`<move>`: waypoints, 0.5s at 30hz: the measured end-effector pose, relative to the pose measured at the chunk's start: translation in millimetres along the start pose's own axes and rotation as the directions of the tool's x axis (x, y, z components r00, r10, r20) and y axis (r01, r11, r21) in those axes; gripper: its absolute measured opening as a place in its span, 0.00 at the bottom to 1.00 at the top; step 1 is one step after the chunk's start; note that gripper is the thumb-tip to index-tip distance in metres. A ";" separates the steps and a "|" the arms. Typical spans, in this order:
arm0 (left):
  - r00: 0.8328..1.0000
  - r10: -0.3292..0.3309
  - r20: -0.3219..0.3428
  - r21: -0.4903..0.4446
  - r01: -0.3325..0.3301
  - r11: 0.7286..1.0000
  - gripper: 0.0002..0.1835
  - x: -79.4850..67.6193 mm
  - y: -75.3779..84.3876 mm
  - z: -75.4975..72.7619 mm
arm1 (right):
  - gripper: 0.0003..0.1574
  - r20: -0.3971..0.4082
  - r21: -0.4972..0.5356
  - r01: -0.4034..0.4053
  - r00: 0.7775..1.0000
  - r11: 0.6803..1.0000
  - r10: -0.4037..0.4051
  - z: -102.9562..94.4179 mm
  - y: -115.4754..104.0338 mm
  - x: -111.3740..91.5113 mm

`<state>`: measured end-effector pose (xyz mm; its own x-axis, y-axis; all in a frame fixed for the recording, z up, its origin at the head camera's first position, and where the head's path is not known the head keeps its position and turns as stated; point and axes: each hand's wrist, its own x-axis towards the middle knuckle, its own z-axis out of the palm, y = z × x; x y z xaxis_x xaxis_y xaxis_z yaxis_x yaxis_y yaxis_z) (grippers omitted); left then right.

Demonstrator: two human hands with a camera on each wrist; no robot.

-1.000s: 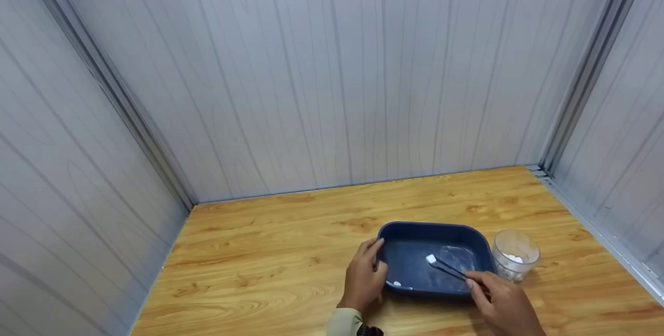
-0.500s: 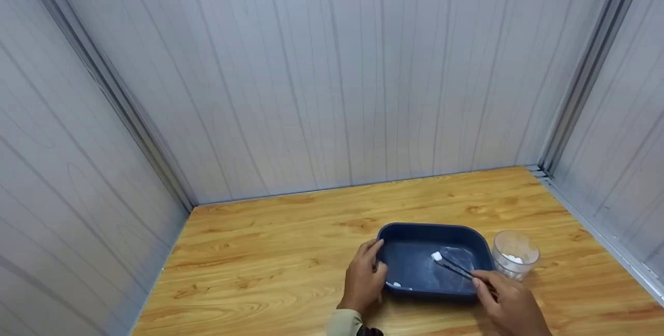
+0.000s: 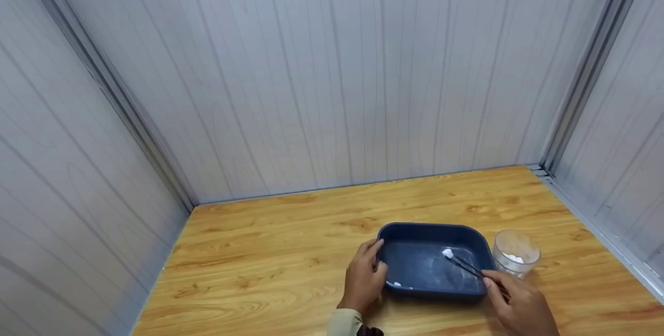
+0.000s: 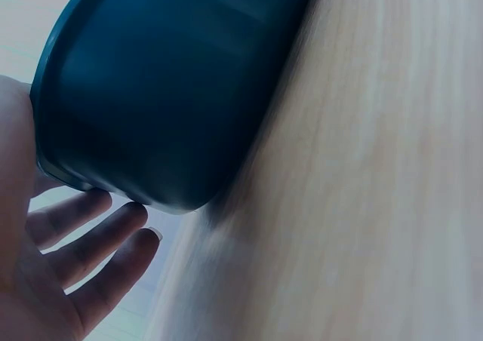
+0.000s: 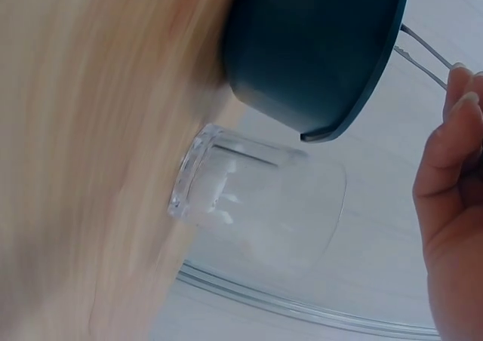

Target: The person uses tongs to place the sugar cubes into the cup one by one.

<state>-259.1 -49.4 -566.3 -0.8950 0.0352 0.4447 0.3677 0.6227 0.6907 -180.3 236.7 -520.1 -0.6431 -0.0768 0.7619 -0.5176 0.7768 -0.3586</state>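
A dark blue rectangular tray (image 3: 415,263) stands on the table, and my left hand (image 3: 363,279) grips its left end, fingertips at the rim. In the left wrist view, several fingers (image 4: 113,277) reach up against the tray's outer wall. My right hand (image 3: 521,302) pinches a pair of dark, thin tweezers (image 3: 467,267) above the tray's right side. Between the tweezers' tips is a small white lump (image 3: 447,253). A few white bits (image 3: 397,284) lie in the tray's near left corner. The right wrist view shows the tweezers' arms (image 5: 423,54) past the tray's rim.
A clear glass (image 3: 526,261) with white pieces (image 3: 513,258) in its bottom stands close by the tray's right end. The wood-grain table (image 3: 270,253) extends left and behind, bounded by pale panel walls (image 3: 311,77).
My right hand has moved right, carrying the tweezers and the white lump toward the tray's right side. The left hand and the tray have stayed in place.
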 end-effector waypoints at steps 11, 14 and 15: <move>1.000 -0.010 0.002 0.014 0.010 1.000 0.26 -0.6 -0.5 0.3 | 0.15 -0.055 -0.005 0.015 0.998 1.000 -0.015 -6.8 8.7 1.8; 1.000 -0.021 0.014 0.012 0.021 1.000 0.26 -0.1 -0.1 0.3 | 0.16 -0.099 -0.008 0.049 0.994 0.999 -0.050 -9.7 16.3 1.7; 1.000 -0.025 0.018 0.011 0.025 1.000 0.26 0.2 0.0 0.4 | 0.15 -0.107 -0.014 0.051 0.993 0.999 -0.052 -11.0 18.1 1.8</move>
<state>-259.4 -49.0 -566.4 -0.9083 0.0334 0.4169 0.3424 0.6317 0.6955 -184.5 257.5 -519.2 -0.5511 -0.0498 0.8330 -0.5417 0.7807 -0.3117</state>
